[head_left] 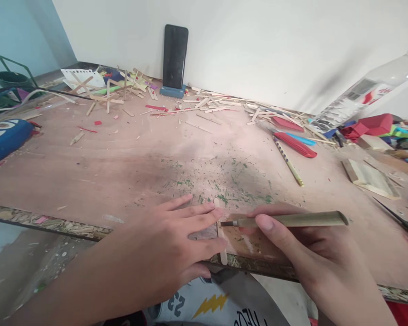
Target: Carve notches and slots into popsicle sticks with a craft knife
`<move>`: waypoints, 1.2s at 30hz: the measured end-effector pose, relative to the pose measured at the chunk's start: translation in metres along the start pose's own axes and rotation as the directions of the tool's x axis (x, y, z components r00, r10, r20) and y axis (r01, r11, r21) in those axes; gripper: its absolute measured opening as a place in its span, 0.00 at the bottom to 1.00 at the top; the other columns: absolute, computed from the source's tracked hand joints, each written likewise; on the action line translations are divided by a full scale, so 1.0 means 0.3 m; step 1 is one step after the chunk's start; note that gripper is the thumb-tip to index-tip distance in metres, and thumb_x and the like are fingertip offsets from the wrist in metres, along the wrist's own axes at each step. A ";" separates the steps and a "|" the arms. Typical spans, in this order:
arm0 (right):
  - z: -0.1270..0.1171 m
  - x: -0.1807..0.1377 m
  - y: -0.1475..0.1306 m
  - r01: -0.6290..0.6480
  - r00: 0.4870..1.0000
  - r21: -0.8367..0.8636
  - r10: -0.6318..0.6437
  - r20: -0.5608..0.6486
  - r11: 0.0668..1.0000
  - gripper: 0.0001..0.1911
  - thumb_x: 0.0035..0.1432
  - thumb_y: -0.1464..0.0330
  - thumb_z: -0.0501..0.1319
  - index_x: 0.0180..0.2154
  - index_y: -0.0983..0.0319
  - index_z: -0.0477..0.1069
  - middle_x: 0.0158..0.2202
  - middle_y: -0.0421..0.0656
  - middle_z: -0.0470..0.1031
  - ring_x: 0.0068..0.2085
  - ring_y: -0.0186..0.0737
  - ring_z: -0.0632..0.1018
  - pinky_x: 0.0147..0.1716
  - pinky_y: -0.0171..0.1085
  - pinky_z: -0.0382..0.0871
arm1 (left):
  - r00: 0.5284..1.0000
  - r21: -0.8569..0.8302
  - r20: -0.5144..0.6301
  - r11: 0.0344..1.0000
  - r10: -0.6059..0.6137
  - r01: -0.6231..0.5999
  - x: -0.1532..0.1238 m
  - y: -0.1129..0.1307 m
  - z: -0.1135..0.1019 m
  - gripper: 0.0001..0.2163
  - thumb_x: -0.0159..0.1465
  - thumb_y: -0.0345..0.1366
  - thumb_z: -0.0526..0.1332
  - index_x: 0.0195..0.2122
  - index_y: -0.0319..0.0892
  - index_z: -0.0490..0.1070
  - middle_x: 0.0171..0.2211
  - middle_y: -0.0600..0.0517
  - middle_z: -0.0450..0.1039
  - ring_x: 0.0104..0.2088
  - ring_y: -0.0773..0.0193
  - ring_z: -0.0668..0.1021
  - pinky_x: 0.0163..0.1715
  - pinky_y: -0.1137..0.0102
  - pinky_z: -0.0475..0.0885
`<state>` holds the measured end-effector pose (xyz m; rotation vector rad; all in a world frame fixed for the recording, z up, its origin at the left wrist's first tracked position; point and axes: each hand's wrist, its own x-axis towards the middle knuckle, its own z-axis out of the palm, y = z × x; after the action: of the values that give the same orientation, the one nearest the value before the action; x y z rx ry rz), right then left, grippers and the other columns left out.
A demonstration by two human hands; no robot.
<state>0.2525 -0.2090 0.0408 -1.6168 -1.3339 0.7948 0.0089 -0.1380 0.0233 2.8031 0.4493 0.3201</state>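
Note:
My right hand is closed around the wooden handle of a small carving chisel, held almost level and pointing left. Its dark metal tip meets the right edge of a thin wooden craft stick at the table's near edge. With fingers spread, my left hand lies flat, its fingertips and thumb pressing the stick down. Part of the stick is covered by those fingers. Green shavings are scattered on the tabletop just beyond both hands.
A red utility knife and a patterned pencil lie at right, near a wooden block. Against the wall stand a phone and a leaning plastic bottle. Loose craft sticks line the back; a blue object sits left.

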 end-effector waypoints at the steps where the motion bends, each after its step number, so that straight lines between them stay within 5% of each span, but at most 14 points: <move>1: 0.002 0.000 0.000 -0.001 1.000 0.012 0.001 0.010 1.000 0.07 0.57 0.58 0.74 0.36 0.53 0.85 0.29 0.39 0.85 0.30 0.43 0.85 0.25 0.32 0.79 | 1.000 -0.001 -0.004 1.000 0.003 -0.003 0.001 -0.001 0.000 0.18 0.79 0.44 0.55 0.68 0.53 0.64 0.74 0.52 0.62 0.74 0.60 0.63 0.73 0.50 0.62; 10: 0.029 -0.004 -0.021 -0.064 0.998 0.073 0.062 0.032 0.995 0.10 0.54 0.61 0.75 0.38 0.57 0.83 0.29 0.41 0.84 0.31 0.46 0.85 0.26 0.35 0.80 | 0.998 -0.010 -0.061 1.000 0.019 -0.020 -0.001 -0.001 0.015 0.12 0.77 0.38 0.57 0.59 0.47 0.72 0.70 0.47 0.67 0.73 0.56 0.67 0.73 0.51 0.62; 22: -0.005 0.009 0.012 -0.134 0.984 0.144 0.115 0.134 0.980 0.12 0.60 0.55 0.72 0.39 0.55 0.83 0.30 0.42 0.85 0.32 0.43 0.84 0.28 0.33 0.78 | 0.997 0.014 -0.058 0.999 0.042 -0.041 0.002 -0.006 0.013 0.17 0.78 0.42 0.57 0.65 0.49 0.68 0.70 0.47 0.67 0.73 0.56 0.67 0.73 0.49 0.61; 27: -0.017 0.014 0.036 -0.124 0.987 0.155 0.106 0.119 0.980 0.16 0.63 0.54 0.70 0.28 0.57 0.82 0.30 0.42 0.83 0.30 0.40 0.83 0.26 0.32 0.76 | 0.994 0.023 -0.094 0.999 0.050 -0.048 -0.003 -0.004 0.020 0.15 0.78 0.39 0.56 0.64 0.48 0.70 0.69 0.48 0.69 0.72 0.55 0.68 0.73 0.50 0.62; 36: 0.002 0.013 0.013 -0.086 0.994 0.099 0.079 0.073 0.991 0.12 0.61 0.55 0.72 0.36 0.56 0.81 0.30 0.42 0.85 0.32 0.45 0.86 0.28 0.33 0.79 | 0.998 -0.010 -0.066 1.000 0.016 -0.017 -0.004 -0.004 0.012 0.16 0.79 0.42 0.55 0.66 0.51 0.68 0.72 0.49 0.65 0.73 0.57 0.65 0.73 0.50 0.61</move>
<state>0.2544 -0.2053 0.0373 -1.5848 -1.2596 0.9610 0.0083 -0.1382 0.0193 2.7939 0.4381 0.4187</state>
